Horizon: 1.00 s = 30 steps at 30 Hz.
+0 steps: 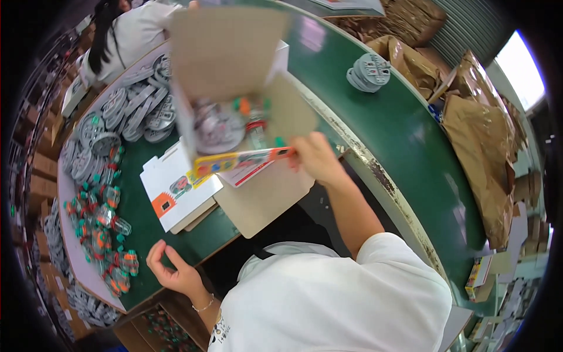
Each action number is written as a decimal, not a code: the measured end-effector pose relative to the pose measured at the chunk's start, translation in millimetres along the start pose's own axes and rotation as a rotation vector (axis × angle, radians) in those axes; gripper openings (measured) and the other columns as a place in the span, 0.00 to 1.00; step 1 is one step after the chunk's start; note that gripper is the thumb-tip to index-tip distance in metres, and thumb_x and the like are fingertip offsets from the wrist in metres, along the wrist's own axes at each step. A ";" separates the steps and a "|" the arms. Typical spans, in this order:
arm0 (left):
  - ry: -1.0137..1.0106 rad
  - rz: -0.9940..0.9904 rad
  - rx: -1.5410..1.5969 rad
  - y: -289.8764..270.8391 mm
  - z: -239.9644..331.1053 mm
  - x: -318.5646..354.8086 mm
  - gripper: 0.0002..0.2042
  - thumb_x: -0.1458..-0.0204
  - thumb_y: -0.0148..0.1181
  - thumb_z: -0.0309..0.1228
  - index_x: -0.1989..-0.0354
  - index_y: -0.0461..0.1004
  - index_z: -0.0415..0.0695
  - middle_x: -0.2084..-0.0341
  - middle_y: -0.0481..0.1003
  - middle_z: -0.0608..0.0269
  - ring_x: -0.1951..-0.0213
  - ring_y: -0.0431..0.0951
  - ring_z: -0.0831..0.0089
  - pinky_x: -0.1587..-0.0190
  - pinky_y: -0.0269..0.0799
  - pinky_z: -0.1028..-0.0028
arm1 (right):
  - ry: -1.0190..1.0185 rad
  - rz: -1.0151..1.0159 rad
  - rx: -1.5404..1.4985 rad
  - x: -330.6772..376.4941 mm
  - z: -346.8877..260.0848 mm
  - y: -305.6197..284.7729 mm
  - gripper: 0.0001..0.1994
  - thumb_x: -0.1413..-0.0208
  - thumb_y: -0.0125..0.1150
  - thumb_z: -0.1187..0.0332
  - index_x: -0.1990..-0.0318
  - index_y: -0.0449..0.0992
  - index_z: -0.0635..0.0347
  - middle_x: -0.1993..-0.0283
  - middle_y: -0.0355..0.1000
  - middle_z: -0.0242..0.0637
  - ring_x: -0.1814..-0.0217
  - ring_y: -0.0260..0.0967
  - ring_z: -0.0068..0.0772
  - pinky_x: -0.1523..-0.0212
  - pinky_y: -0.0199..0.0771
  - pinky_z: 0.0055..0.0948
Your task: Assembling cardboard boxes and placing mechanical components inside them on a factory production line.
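Observation:
My right hand (pixel 316 157) grips the near right corner of an open cardboard box (pixel 231 56), which is blurred and tilted so its inside shows. Inside the box lie a round grey disc-like piece (pixel 220 132) and a clear bottle-shaped piece (pixel 256 132) with red, green and orange parts. My left hand (pixel 175 273) is empty, its fingers curved and apart, by the table's near edge. Nearest to it is a pile of small clear, orange and green pieces (pixel 99 234). Flat printed cartons (pixel 182 185) lie between that pile and the box.
A heap of grey discs (pixel 138 108) covers the far left of the green table. Beyond the metal rail (pixel 381 182), a stack of grey discs (pixel 369 73) sits on a green belt (pixel 410 135). Brown wrapping (pixel 481 158) lines the right side. Another person (pixel 126 35) works at far left.

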<state>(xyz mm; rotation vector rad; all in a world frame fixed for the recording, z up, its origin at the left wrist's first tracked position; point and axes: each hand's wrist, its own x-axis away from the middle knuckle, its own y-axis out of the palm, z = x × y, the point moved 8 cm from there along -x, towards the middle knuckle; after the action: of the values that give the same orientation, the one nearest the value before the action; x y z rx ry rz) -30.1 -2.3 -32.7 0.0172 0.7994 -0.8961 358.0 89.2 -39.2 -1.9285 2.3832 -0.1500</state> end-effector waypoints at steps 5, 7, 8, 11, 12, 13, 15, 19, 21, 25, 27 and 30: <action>-0.043 -0.035 -0.058 12.5 -19.7 8.9 0.05 0.44 0.56 0.16 0.61 0.74 0.34 0.60 0.75 0.55 0.57 0.74 0.63 0.51 0.70 0.69 | -0.015 0.569 0.150 43.9 22.9 -155.9 0.20 0.38 0.47 0.62 0.77 0.75 0.68 0.84 0.71 0.37 0.82 0.69 0.27 0.80 0.67 0.31; 0.053 -0.036 -0.175 20.4 -9.0 8.7 0.04 0.44 0.57 0.16 0.62 0.75 0.34 0.62 0.76 0.55 0.57 0.74 0.62 0.53 0.70 0.67 | 0.035 0.797 0.289 74.0 38.1 -217.0 0.15 0.36 0.47 0.66 0.67 0.75 0.70 0.80 0.72 0.39 0.82 0.66 0.25 0.80 0.67 0.27; 0.100 -0.031 -0.236 23.8 -3.9 9.8 0.04 0.45 0.57 0.16 0.62 0.75 0.34 0.62 0.76 0.55 0.57 0.74 0.61 0.53 0.70 0.66 | 0.035 0.889 0.283 88.9 45.3 -239.8 0.13 0.36 0.48 0.66 0.63 0.73 0.71 0.78 0.72 0.40 0.82 0.67 0.26 0.79 0.67 0.27; 0.123 -0.024 -0.280 27.0 -2.8 10.4 0.04 0.44 0.58 0.17 0.62 0.76 0.36 0.63 0.76 0.56 0.59 0.74 0.61 0.54 0.70 0.65 | 0.120 1.020 0.281 126.9 62.6 -285.3 0.14 0.36 0.49 0.65 0.54 0.71 0.70 0.72 0.73 0.42 0.78 0.70 0.30 0.75 0.72 0.31; 0.137 -0.016 -0.304 27.1 -2.1 9.3 0.04 0.44 0.58 0.18 0.61 0.76 0.37 0.64 0.77 0.57 0.60 0.74 0.60 0.55 0.70 0.65 | 0.205 1.058 0.282 140.0 70.6 -298.0 0.17 0.37 0.50 0.64 0.49 0.71 0.70 0.67 0.74 0.44 0.75 0.73 0.33 0.70 0.76 0.34; 0.138 -0.013 -0.300 27.8 -2.0 7.6 0.04 0.44 0.58 0.18 0.61 0.76 0.37 0.64 0.77 0.57 0.60 0.74 0.60 0.55 0.70 0.65 | 0.200 1.061 0.281 145.4 82.2 -310.4 0.17 0.37 0.50 0.64 0.49 0.71 0.70 0.67 0.74 0.44 0.75 0.73 0.33 0.70 0.76 0.34; 0.123 -0.014 -0.300 27.7 -1.8 6.7 0.04 0.45 0.58 0.16 0.63 0.76 0.35 0.64 0.77 0.56 0.59 0.74 0.59 0.55 0.70 0.64 | 0.100 1.315 0.959 165.5 85.2 -331.6 0.18 0.37 0.53 0.64 0.47 0.70 0.68 0.60 0.72 0.43 0.66 0.74 0.32 0.66 0.77 0.33; 0.117 -0.023 -0.316 27.9 -2.8 10.2 0.04 0.45 0.58 0.16 0.63 0.76 0.35 0.64 0.77 0.56 0.59 0.74 0.59 0.54 0.70 0.64 | -0.309 1.462 1.089 146.3 -21.9 -243.4 0.23 0.41 0.62 0.64 0.40 0.68 0.64 0.46 0.64 0.44 0.49 0.70 0.36 0.54 0.76 0.36; 0.115 -0.025 -0.325 26.9 -4.4 11.1 0.04 0.45 0.58 0.16 0.63 0.76 0.35 0.64 0.77 0.56 0.59 0.74 0.59 0.54 0.70 0.64 | -0.255 1.085 0.493 87.0 -17.1 -223.1 0.27 0.44 0.67 0.64 0.39 0.67 0.62 0.42 0.61 0.51 0.43 0.65 0.47 0.44 0.69 0.40; 0.072 0.015 -0.312 18.2 -8.0 5.2 0.04 0.46 0.58 0.16 0.64 0.76 0.35 0.64 0.77 0.55 0.59 0.74 0.59 0.54 0.70 0.64 | -0.461 0.989 0.618 -38.9 -22.8 -202.6 0.44 0.56 0.76 0.60 0.31 0.57 0.51 0.32 0.51 0.57 0.28 0.50 0.59 0.32 0.57 0.52; 0.092 0.005 -0.308 18.3 -7.6 2.9 0.04 0.46 0.57 0.16 0.64 0.76 0.36 0.65 0.77 0.56 0.59 0.74 0.59 0.54 0.70 0.64 | -0.243 1.183 0.539 -84.0 -2.4 -237.0 0.49 0.60 0.79 0.56 0.30 0.55 0.45 0.29 0.45 0.60 0.27 0.46 0.62 0.32 0.54 0.58; 0.101 0.013 -0.328 7.5 -8.8 4.4 0.04 0.46 0.57 0.16 0.64 0.76 0.36 0.65 0.77 0.56 0.59 0.74 0.58 0.54 0.70 0.64 | -0.021 1.363 0.439 -104.2 28.4 -252.2 0.53 0.65 0.82 0.51 0.29 0.53 0.35 0.25 0.36 0.62 0.25 0.42 0.66 0.33 0.50 0.66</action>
<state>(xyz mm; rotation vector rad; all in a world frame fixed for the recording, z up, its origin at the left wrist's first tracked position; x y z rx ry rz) -28.7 2.4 -44.1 -0.2212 1.0326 -0.7474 627.9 138.1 -37.4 0.0507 2.7165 -0.4612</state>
